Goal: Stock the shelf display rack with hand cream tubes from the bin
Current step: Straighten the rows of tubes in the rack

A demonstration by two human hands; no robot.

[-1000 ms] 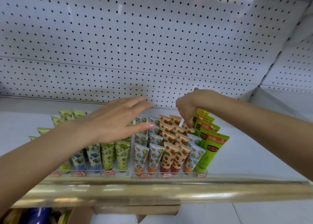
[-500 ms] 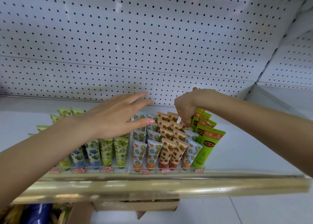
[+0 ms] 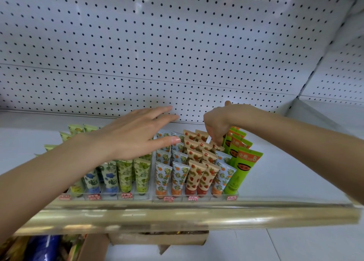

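Head view shows us a white shelf point(image 3: 285, 172) with a pegboard point(image 3: 177, 44) behind it and a gold rail point(image 3: 197, 215) along its front edge. On the shelf stands a clear rack point(image 3: 197, 197), filled with hand cream tubes set cap down in rows. From left to right we see pale yellow-green ones partly hidden by the left arm, blue-flower tubes point(image 3: 110, 179), green-leaf tubes point(image 3: 141, 174), orange-fruit tubes point(image 3: 163, 174), strawberry tubes point(image 3: 196, 174) and, at the right end, bright green tubes point(image 3: 243, 165). Small red price tags point(image 3: 192, 198) line the rack's front lip.

Our left hand point(image 3: 136, 134) hovers above the middle rows, palm down, fingers straight and spread, holding nothing (whether it brushes the tube tops beneath, we cannot tell). Our right hand point(image 3: 218, 122) reaches in from the right with its fingers curled downward. Its fingertips point(image 3: 215, 137) pinch the crimped top of a back-row tube point(image 3: 216, 148), just beside the bright green tubes. That tube stands in the rack among the others, its lower part hidden.

Below the rail we see the top of a cardboard box point(image 3: 157, 239). At the lower left lie some blurred packages that we cannot make out.
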